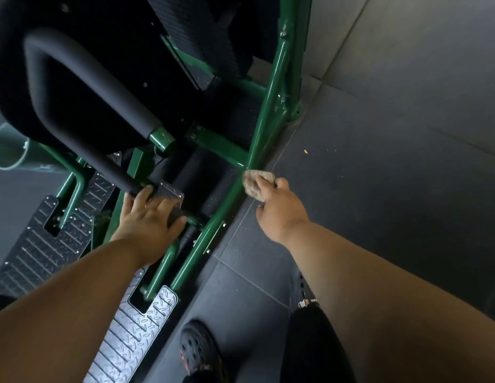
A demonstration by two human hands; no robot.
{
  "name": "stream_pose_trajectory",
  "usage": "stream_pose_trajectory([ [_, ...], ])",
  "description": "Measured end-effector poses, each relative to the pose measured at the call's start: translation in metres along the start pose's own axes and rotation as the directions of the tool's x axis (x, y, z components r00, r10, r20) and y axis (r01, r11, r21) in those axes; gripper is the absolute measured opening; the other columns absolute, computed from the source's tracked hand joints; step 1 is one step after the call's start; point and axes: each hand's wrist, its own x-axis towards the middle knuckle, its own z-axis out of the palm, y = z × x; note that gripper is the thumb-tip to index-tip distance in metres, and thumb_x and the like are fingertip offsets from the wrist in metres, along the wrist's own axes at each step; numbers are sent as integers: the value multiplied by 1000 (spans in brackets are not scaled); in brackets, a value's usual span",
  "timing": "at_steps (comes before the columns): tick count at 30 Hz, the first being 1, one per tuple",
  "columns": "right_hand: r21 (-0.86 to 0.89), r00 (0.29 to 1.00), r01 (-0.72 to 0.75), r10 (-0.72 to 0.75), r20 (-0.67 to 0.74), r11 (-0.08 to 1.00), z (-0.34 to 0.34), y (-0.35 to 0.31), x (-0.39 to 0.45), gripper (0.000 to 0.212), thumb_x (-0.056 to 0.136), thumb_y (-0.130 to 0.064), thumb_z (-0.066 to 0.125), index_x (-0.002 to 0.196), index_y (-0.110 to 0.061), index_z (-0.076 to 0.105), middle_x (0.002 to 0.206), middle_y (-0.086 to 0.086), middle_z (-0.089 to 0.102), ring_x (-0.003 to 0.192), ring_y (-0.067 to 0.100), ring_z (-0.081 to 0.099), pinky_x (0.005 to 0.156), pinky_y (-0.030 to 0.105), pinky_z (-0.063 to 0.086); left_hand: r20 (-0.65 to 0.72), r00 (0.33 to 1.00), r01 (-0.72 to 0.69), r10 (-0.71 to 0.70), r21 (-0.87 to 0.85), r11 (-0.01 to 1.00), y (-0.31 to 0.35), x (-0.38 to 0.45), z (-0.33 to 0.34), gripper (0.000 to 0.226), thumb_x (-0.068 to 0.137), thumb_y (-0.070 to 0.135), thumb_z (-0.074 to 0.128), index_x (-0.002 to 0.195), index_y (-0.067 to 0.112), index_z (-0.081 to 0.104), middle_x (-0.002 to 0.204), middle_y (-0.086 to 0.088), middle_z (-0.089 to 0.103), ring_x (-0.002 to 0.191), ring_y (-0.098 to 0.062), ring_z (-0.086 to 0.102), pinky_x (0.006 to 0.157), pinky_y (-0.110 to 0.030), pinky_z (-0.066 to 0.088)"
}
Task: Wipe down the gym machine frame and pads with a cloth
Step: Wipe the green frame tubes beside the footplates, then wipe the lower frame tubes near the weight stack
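The cloth [257, 185], a crumpled tan wad, is bunched in the right hand [279, 210], whose fingers curl round it and press it against the green frame tube [213, 225] where the long low rail meets a cross-bar, close to the dark floor [379, 175]. Balling it up this way probably gives a firm pad to rub along the round tube. The left hand [151, 217] rests on the end of the black padded handle [97, 106], fingers spread and lightly bent over it beside a small clear plate; it seems to steady the body while leaning down, though how tightly it grips I cannot tell. Metal tread plates [135, 327] lie below, and a dark shoe [199, 349] stands on the floor.
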Motion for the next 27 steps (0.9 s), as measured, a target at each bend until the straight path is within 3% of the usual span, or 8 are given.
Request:
stream_pose_trajectory([
  [2, -10, 999, 9, -9, 35, 1000, -9, 2, -8, 72, 102, -24, 56, 165, -35, 23, 154, 6, 26, 109, 29, 59, 89, 38, 55, 22, 1000, 5, -4, -16, 1000, 0, -1, 4, 59, 102, 70, 24, 149, 36, 41, 165, 1, 39, 162, -26, -4, 128, -53, -12],
  [8, 14, 999, 38, -38, 33, 999, -41, -7, -4, 70, 104, -22, 53, 165, -37, 23, 156, 0, 24, 108, 26, 59, 84, 33, 51, 101, 995, 13, -12, -13, 1000, 1, 6, -2, 61, 104, 66, 27, 151, 29, 36, 165, 2, 37, 160, -27, -16, 127, -56, -16],
  [15, 305, 998, -4, 23, -59, 952, -66, -70, 20, 61, 106, -22, 47, 161, -45, 32, 155, -7, 31, 116, 22, 60, 94, 32, 50, 151, 989, 16, -11, -29, 999, 6, 4, -16, 64, 106, 65, 27, 156, 25, 34, 169, 0, 28, 161, -31, -17, 127, -60, -15],
  [20, 133, 995, 43, -31, -90, 990, -87, -88, 16, 64, 104, -21, 50, 161, -44, 32, 153, -7, 33, 109, 22, 62, 85, 30, 49, 188, 982, -2, 10, -43, 999, 6, 4, -17, 60, 108, 61, 23, 153, 24, 34, 169, -2, 27, 159, -33, -23, 126, -61, -16],
  [24, -50, 998, 28, -30, -58, 998, -118, -90, 5, 63, 105, -23, 51, 162, -41, 31, 153, -4, 30, 103, 27, 62, 90, 41, 55, 168, 985, -25, 37, -75, 997, 4, 3, -16, 57, 109, 58, 26, 153, 23, 37, 167, 0, 31, 160, -34, -20, 123, -61, -19],
  [27, -129, 998, 35, -42, -52, 991, -136, -95, 1, 63, 104, -23, 52, 162, -41, 32, 152, -4, 32, 108, 27, 61, 96, 42, 55, 158, 987, -17, 35, -113, 993, 2, 4, -16, 57, 108, 60, 27, 152, 26, 39, 166, 4, 32, 160, -32, -20, 109, -51, -36],
])
